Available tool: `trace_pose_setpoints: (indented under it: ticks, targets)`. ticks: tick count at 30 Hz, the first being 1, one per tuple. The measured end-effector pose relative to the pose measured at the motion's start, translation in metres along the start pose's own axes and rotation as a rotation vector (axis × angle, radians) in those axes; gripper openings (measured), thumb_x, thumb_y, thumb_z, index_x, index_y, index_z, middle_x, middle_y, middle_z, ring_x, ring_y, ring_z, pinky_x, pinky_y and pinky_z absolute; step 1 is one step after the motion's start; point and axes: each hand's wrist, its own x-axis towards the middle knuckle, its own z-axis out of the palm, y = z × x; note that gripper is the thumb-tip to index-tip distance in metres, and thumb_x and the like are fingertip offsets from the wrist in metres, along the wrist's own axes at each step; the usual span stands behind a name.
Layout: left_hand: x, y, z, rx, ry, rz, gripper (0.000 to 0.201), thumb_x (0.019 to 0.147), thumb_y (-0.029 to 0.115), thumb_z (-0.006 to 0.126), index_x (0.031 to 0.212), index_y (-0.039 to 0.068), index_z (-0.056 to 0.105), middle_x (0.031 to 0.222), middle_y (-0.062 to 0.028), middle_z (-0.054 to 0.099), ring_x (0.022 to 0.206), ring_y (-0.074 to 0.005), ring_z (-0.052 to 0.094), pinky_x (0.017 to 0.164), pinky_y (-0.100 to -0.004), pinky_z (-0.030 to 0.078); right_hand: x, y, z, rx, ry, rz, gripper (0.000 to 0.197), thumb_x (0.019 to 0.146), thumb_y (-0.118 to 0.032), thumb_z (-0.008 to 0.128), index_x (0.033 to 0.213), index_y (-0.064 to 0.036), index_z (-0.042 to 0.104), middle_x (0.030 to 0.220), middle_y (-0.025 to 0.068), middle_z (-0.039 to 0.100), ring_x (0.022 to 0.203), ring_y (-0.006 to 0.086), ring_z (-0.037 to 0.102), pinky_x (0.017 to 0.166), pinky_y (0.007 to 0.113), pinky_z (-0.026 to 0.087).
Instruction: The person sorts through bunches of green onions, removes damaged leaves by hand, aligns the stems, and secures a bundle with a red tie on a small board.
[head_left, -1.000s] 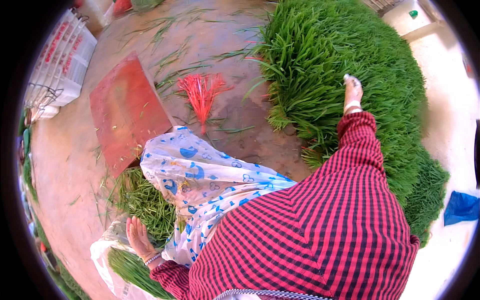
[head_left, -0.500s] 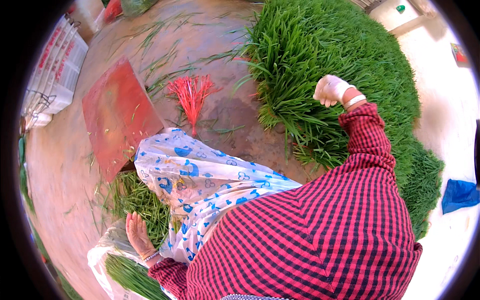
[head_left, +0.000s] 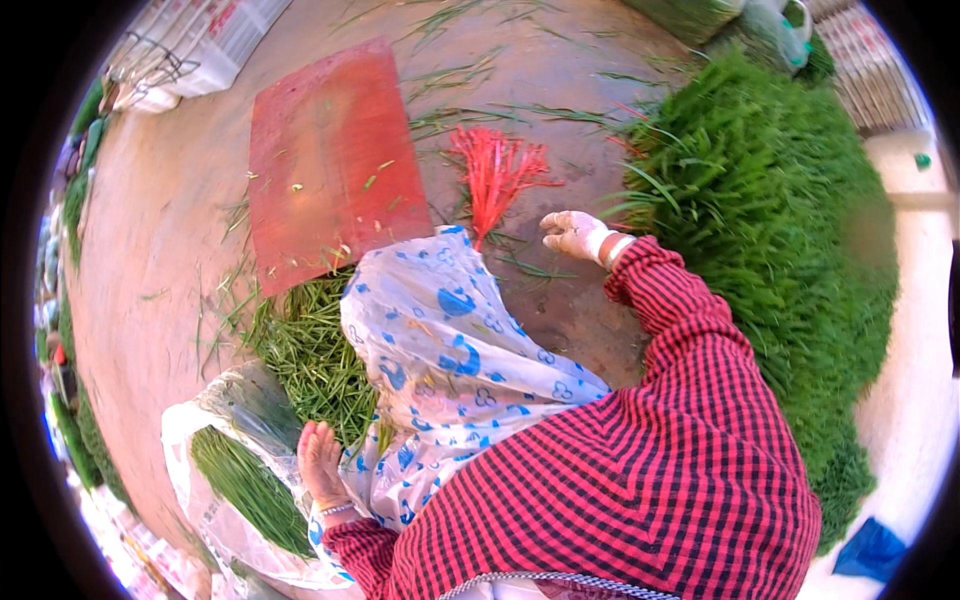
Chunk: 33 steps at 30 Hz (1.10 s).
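I see the right hand [head_left: 577, 235] stretched out over the bare floor [head_left: 170, 250], just beside a bundle of red ties [head_left: 495, 175] that fans out from a gathered base and lies between the red board [head_left: 330, 160] and the big heap of long green leaves [head_left: 770, 230]. The fingers look loosely curled and hold nothing that I can make out; a bangle sits at the wrist above a red checked sleeve [head_left: 690, 350]. The red ties are thin, bright strips, splayed like a brush, with loose green blades scattered around them.

My left hand [head_left: 320, 460] rests low, fingers flat and together, on the edge of a smaller pile of trimmed green stalks [head_left: 310, 350], just beside a clear plastic bag [head_left: 225, 470] with a tidy green bunch inside.

Half a second ago the right hand was up on the big green heap; a second ago it was deeper in it. Now it has come off the heap and down to the floor near the ties. The left hand has stayed where it was.

A blue-patterned white cloth [head_left: 450, 350] over the knee hides much of the floor between the hands. The bag's lower part is cut off by the dark rim, and the stacked crates [head_left: 180, 50] at top left are too bent to read clearly.
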Motion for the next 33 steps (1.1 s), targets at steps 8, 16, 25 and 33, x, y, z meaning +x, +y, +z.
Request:
trace_pose_setpoints:
  ticks: [8,16,25,33]
  targets:
    - [-0.027,-0.027,0.0,0.069,0.245,-0.251,0.036,0.093,0.021,0.064,0.124,0.005,0.057,0.108,-0.0061,0.068,0.091,-0.0154,0.064,0.078,-0.0277,0.049,0.177,-0.001,0.054,0.465,0.357,0.184,0.021,0.087,-0.01,0.058,0.105,-0.0051,0.068,0.08,0.008,0.068,0.067,0.0161,0.066,0.063,0.031,0.051]
    - [-0.003,-0.009,0.059,0.313,0.16,-0.336,0.039,0.093,0.013,0.064,0.129,0.002,0.055,0.114,-0.0083,0.067,0.1,-0.0145,0.063,0.085,-0.0257,0.048,0.289,-0.04,0.048,-0.074,0.474,0.123,0.045,0.088,-0.031,0.065,0.127,-0.0085,0.058,0.115,0.0129,0.068,0.107,0.031,0.064,0.093,0.039,0.048]
    - [0.061,0.118,0.142,0.396,0.208,0.476,0.033,0.098,0.007,0.055,0.128,-0.007,0.053,0.122,-0.0143,0.061,0.111,-0.0222,0.061,0.098,-0.0322,0.05,0.258,-0.038,0.017,0.154,0.59,0.07,0.035,0.088,-0.037,0.064,0.108,-0.009,0.071,0.11,0.0121,0.067,0.104,0.0305,0.064,0.091,0.039,0.049]
    - [0.074,0.209,0.42,1.321,-0.695,1.422,0.051,0.069,0.022,0.074,0.119,0.012,0.064,0.136,-0.0097,0.052,0.135,-0.032,0.039,0.109,-0.0495,0.034,0.097,-0.122,-0.003,0.424,0.19,-0.401,0.026,0.093,-0.02,0.063,0.108,-0.0004,0.069,0.095,0.0144,0.071,0.085,0.0218,0.068,0.078,0.033,0.053]
